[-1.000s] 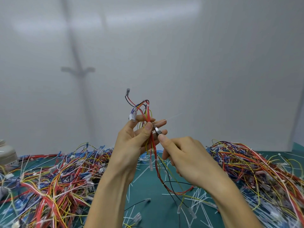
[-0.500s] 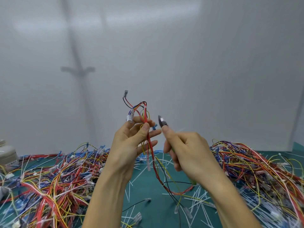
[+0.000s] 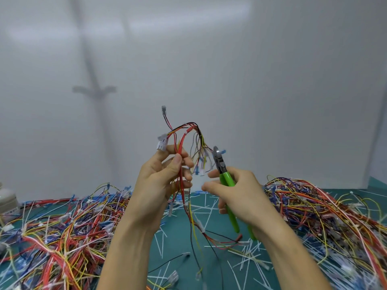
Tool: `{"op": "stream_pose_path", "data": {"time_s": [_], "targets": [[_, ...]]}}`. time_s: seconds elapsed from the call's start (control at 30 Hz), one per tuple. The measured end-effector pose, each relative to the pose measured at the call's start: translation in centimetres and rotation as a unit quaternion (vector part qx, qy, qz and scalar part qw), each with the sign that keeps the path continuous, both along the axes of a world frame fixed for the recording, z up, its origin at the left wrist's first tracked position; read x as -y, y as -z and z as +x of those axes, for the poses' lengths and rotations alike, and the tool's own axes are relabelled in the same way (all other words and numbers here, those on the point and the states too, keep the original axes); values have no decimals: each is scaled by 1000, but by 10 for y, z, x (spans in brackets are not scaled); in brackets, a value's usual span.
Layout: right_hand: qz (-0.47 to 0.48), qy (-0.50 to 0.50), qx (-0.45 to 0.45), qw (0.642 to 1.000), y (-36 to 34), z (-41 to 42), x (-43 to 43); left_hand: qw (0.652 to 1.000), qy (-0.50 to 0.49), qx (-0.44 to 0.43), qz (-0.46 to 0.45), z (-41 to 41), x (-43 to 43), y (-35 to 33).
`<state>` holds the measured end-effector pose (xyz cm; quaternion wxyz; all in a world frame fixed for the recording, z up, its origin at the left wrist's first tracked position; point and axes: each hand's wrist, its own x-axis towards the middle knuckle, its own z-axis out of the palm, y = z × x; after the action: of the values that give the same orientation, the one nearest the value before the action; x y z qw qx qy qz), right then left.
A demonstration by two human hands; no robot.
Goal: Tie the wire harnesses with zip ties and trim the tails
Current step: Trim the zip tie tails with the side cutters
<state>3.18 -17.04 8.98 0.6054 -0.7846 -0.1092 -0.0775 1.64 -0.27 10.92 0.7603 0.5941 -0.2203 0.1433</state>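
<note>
My left hand (image 3: 162, 181) holds a wire harness (image 3: 184, 143) up in front of me, thumb and fingers pinching its red and yellow wires. White connectors stick out above the fingers and the loose ends hang down to the mat. My right hand (image 3: 236, 193) grips green-handled cutters (image 3: 225, 181), jaws pointing up, a short gap to the right of the harness and not touching it. A white zip tie (image 3: 185, 133) wraps the red wires near the top bend.
A big heap of coloured harnesses (image 3: 58, 231) covers the left of the green mat (image 3: 178, 231), another heap (image 3: 322, 210) the right. Cut white zip-tie tails (image 3: 249, 258) litter the middle. A white container (image 3: 7, 200) stands at the far left edge. A white wall rises behind.
My right hand has drawn the cutters away from the harness to the right, and the green handles now show. The left hand has shifted its pinch on the wires.
</note>
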Motion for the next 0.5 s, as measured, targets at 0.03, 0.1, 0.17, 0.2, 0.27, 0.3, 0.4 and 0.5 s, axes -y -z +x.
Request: {"op": "stream_pose_path", "data": {"time_s": [0.03, 0.1, 0.17, 0.2, 0.27, 0.3, 0.4, 0.5], "targets": [[11, -13, 9, 1000, -1, -2, -2, 1000, 13, 3, -2, 0, 0, -1], [28, -41, 26, 998, -3, -5, -6, 999, 45, 5, -9, -1, 2, -2], [30, -58, 40, 997, -5, -7, -10, 997, 70, 5, -20, -1, 5, -3], [29, -63, 48, 996, -5, -8, -11, 997, 78, 6, -25, -1, 6, -3], [48, -68, 62, 995, -5, -9, -14, 996, 86, 5, -31, -2, 7, -3], [64, -70, 64, 993, -5, -10, -14, 996, 86, 2, -34, -2, 6, -3], [104, -79, 67, 989, -7, -11, -13, 996, 76, -16, -41, -2, 4, -3], [119, -82, 82, 986, -9, -11, -11, 997, 55, -28, -41, -2, 5, -4]]}}
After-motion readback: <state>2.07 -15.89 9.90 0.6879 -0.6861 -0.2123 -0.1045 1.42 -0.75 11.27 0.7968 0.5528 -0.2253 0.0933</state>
